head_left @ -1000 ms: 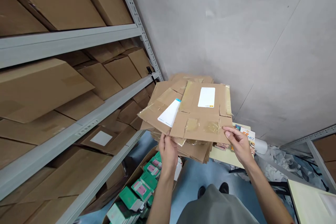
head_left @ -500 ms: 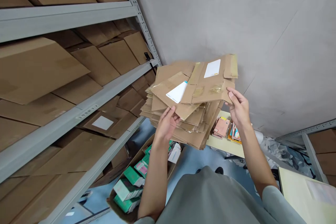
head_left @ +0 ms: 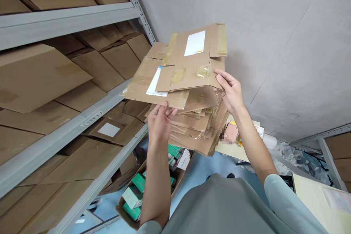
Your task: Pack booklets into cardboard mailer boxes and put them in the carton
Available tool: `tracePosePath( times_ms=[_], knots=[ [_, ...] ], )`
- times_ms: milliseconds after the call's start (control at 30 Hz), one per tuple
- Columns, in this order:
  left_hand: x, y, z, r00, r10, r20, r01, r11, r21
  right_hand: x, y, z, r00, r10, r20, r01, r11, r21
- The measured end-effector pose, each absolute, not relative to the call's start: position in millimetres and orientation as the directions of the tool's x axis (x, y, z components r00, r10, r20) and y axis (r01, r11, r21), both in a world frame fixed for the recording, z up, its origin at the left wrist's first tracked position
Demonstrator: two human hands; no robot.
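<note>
Between thumb and fingers my right hand (head_left: 230, 89) pinches the near right corner of a flattened cardboard box (head_left: 192, 71), which carries a white label and strips of tape. My left hand (head_left: 161, 119) is closed on the near edge of another flattened cardboard box (head_left: 137, 84), whose white label is partly covered by the first one. Both pieces are raised, overlapping, above a stack of flattened cardboard boxes (head_left: 204, 135). What supports the stack is hidden.
Shelving (head_left: 90, 115) packed with brown cartons rises at left. An open carton (head_left: 178, 184) of green and white boxes stands on the blue floor below. A pale table (head_left: 223, 147) holds small packages, with a white roll (head_left: 270, 141) beside it. Another table (head_left: 309, 197) is at lower right.
Both hands have lifted the two top flattened boxes up and to the left, off the stack. More of the stack's upper layers show beneath them.
</note>
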State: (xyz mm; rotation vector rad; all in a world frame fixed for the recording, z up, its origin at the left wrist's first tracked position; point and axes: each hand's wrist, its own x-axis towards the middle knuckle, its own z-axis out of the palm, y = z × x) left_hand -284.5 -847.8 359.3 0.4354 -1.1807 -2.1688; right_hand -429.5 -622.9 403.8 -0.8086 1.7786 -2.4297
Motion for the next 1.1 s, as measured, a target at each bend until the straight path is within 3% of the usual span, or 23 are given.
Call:
tracePosePath(
  times_ms=[100,200,333,433,500,633,733,867,967,1033,1100],
  knots=[
    [-295,-838,357,-0.752,-0.659,-0.014,0.301,-0.363,0.882,-451,-630,381,-0.854,-0.406,0.326,-0.216,-0.294,-0.931],
    [-300,-818,339,-0.779,-0.616,-0.117,0.136,-0.348,0.928,-463,-630,351,-0.864,-0.474,0.172,-0.085,-0.199,-0.976],
    [-294,-808,314,-0.851,-0.466,-0.241,-0.076,-0.345,0.936,-464,-620,322,-0.919,-0.393,0.014,-0.007,-0.02,-1.0],
    [-287,-815,304,-0.877,-0.399,-0.268,-0.144,-0.312,0.939,-462,-614,315,-0.947,-0.318,0.042,-0.093,0.148,-0.985],
    [-285,-820,303,-0.87,-0.424,-0.251,-0.123,-0.306,0.944,-460,-614,316,-0.947,-0.32,0.033,-0.1,0.194,-0.976],
    [-288,-828,309,-0.833,-0.512,-0.211,-0.05,-0.309,0.95,-442,-619,318,-0.956,-0.292,0.028,-0.046,0.055,-0.997],
    [-291,-841,315,-0.86,-0.466,-0.208,-0.068,-0.299,0.952,-421,-618,316,-0.97,-0.212,0.117,-0.128,0.039,-0.991],
    [-295,-860,315,-0.895,-0.369,-0.249,-0.159,-0.256,0.953,-398,-611,317,-0.968,-0.185,0.17,-0.225,0.331,-0.916],
    [-297,-862,310,-0.894,-0.385,-0.227,-0.146,-0.228,0.963,-392,-608,327,-0.954,-0.154,0.256,-0.299,0.469,-0.831],
    [-296,-858,308,-0.89,-0.412,-0.194,-0.105,-0.23,0.968,-391,-608,336,-0.943,-0.14,0.301,-0.332,0.44,-0.835],
    [-293,-851,309,-0.885,-0.426,-0.188,-0.091,-0.237,0.967,-390,-606,345,-0.939,-0.143,0.314,-0.343,0.314,-0.885]
  ],
)
